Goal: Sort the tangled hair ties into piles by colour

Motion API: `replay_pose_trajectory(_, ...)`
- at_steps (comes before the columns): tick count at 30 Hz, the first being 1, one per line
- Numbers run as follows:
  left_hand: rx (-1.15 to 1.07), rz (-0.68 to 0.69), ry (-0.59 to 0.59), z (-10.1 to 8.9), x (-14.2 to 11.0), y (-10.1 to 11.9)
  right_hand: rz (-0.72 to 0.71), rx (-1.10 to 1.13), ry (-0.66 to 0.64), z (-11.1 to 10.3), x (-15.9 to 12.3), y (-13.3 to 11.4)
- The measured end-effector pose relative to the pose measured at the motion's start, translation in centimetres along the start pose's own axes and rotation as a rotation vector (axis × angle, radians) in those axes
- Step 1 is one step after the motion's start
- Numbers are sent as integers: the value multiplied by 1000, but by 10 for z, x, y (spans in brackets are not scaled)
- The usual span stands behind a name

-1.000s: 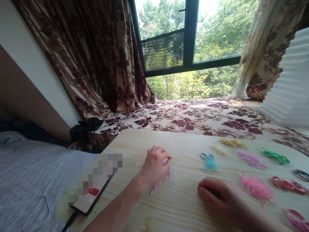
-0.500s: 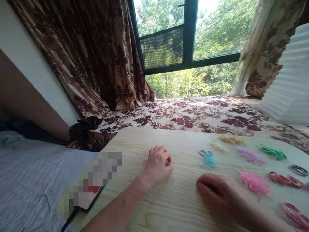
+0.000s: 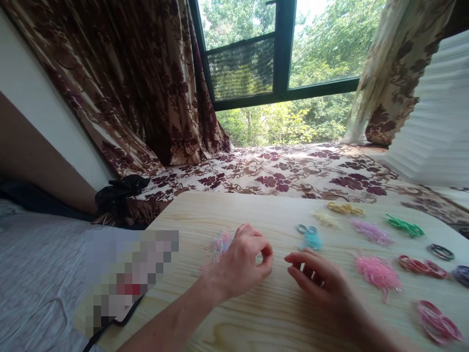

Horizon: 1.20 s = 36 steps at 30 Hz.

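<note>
My left hand (image 3: 244, 259) hovers over the middle of the wooden table, thumb and index finger pinched. Anything between these fingertips is too small to make out. Partly hidden behind that hand lies a mixed pile of thin pink, blue and lilac elastic bands (image 3: 222, 243). My right hand (image 3: 322, 281) faces it a short gap away, thumb and fingers apart and holding nothing visible. Just beyond the right hand are a small heap of turquoise bands (image 3: 312, 240) and two blue-grey hair ties (image 3: 307, 229). A pink heap of bands (image 3: 377, 271) lies to its right.
Yellow hair ties (image 3: 344, 209), pale yellow bands (image 3: 326, 219), lilac bands (image 3: 371, 231), green ties (image 3: 405, 225), dark ties (image 3: 440, 252), red ties (image 3: 421, 266) and deep pink ties (image 3: 437, 322) lie on the right. A blurred-out device (image 3: 128, 293) with a cable sits at left.
My left hand has moved right and off the mixed pile, baring more of it, with thumb and finger now pinched. My right hand has shifted left towards it and its fingers have parted.
</note>
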<state>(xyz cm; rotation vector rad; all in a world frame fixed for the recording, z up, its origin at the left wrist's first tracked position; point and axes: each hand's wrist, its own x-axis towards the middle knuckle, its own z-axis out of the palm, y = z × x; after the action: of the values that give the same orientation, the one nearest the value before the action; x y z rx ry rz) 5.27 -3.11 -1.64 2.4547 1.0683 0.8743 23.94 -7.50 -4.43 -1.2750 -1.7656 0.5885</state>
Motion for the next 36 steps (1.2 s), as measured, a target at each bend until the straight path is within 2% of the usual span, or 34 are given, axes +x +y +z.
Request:
replay_pose_trajectory(3,-76,29,-16,-2,0,7,8,27,8,2,-1,-4)
replay_pose_trajectory(7,-116,50,-27,-4,-1,11,13,25,-48,0,-1,-8)
replay_pose_trajectory(28,-240,-8,-24,-3,-3,10,-111,-4,-85,-6,0,-6)
replay_pose_trajectory(31,-249,-29,-11,-5,-2,9,-94,3,-59,-7,1,-7)
replay_pose_trajectory(36,-206,-55,34,-11,2,2,12,27,64,-10,3,-13)
